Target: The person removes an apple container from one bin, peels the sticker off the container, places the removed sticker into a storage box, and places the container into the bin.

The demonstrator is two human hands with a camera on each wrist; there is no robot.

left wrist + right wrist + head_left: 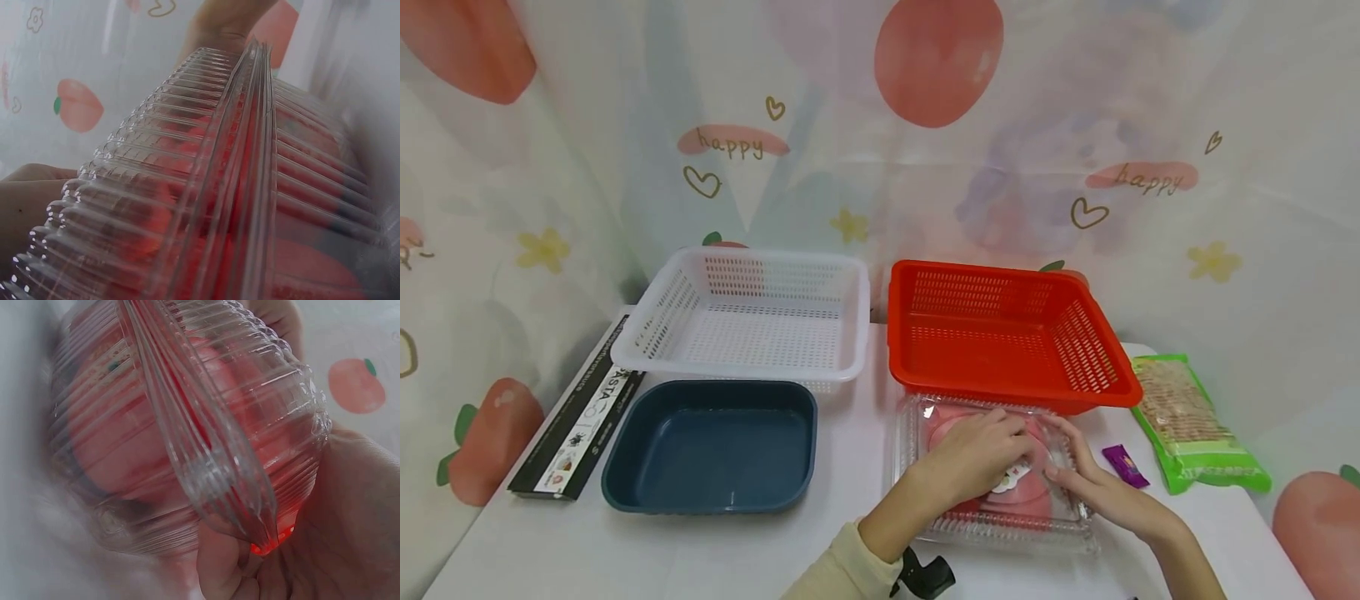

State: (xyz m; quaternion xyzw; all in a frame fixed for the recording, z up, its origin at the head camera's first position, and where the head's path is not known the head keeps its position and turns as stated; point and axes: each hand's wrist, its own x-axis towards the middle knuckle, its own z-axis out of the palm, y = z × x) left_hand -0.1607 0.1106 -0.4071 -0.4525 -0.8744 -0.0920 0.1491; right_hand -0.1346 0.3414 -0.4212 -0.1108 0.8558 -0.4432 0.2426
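Note:
A clear ribbed clamshell container [1063, 523] with pink and red contents lies flat on the white table, just in front of the red basket. My left hand [976, 454] lies on top of its lid, fingers spread over a small label. My right hand [1093, 485] is at the container's right front side. In the right wrist view the thumb [219, 569] pinches the rim at a corner of the container [187, 425]. The left wrist view looks along the container's seam [250, 162], with my left hand [25, 200] against the lid.
A red basket [1112, 379] stands behind the container, a white basket [850, 367] to its left. A dark blue tray [617, 471] sits front left beside a black box [576, 425]. A green packet [1195, 425] and a purple sachet [1124, 465] lie at the right.

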